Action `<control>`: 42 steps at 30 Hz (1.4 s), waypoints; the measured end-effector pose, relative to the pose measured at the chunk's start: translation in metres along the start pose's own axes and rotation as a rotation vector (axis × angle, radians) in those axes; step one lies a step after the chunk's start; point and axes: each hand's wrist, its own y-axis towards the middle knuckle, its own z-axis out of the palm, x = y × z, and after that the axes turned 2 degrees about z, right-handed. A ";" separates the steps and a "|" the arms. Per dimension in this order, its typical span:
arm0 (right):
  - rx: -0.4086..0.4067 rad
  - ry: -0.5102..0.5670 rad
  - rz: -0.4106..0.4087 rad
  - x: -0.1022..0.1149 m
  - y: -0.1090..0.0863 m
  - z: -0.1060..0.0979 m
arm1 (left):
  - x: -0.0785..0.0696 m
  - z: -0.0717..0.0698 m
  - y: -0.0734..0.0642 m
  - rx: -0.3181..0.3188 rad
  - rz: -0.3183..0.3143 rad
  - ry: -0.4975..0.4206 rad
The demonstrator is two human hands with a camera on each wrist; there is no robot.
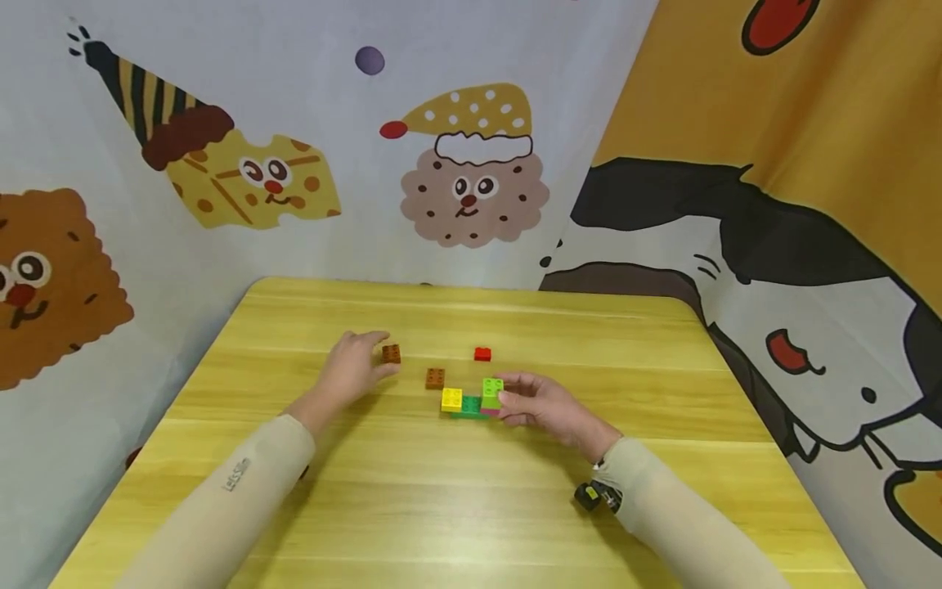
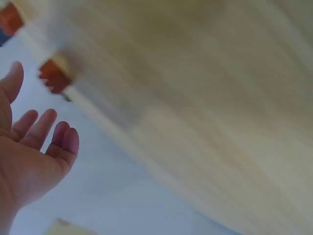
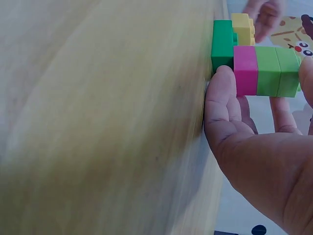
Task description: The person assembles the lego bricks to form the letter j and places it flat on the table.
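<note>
In the head view, my right hand [image 1: 550, 409] holds the right end of a toy-brick build. A green brick [image 3: 222, 45] forms its base, with a yellow brick [image 1: 452, 399] on the left end. On the other end stand a pink brick [image 3: 245, 71] and two lime green bricks [image 3: 278, 72] stacked over it; thumb and fingers are around this stack. My left hand [image 1: 350, 366] reaches beside a brown brick [image 1: 391, 353], thumb and fingers spread on either side. In the left wrist view the left hand [image 2: 36, 156] is loosely spread, holding nothing.
A second brown brick [image 1: 435, 378] lies just behind and left of the build. Farther back is a small red brick [image 1: 482, 354]. All stand on a wood-grain table [image 1: 412, 507], with a cartoon-printed cloth [image 1: 353, 164] behind it.
</note>
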 end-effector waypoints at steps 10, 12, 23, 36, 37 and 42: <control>0.023 0.001 -0.015 -0.005 0.004 0.002 | 0.021 0.007 0.012 0.087 -0.041 -0.005; 0.026 0.000 -0.016 -0.006 0.004 0.003 | 0.020 0.008 0.013 0.091 -0.049 -0.001; 0.023 -0.017 -0.032 -0.003 0.003 -0.002 | -0.087 0.000 0.022 0.113 0.158 -0.276; 0.051 -0.038 -0.070 -0.010 0.006 -0.005 | -0.136 0.023 0.019 0.161 0.417 -0.159; 0.053 -0.034 -0.070 -0.010 0.006 -0.006 | -0.136 0.024 0.019 0.160 0.418 -0.153; 0.045 -0.031 -0.046 -0.007 0.004 -0.006 | -0.136 0.029 0.019 0.168 0.401 -0.136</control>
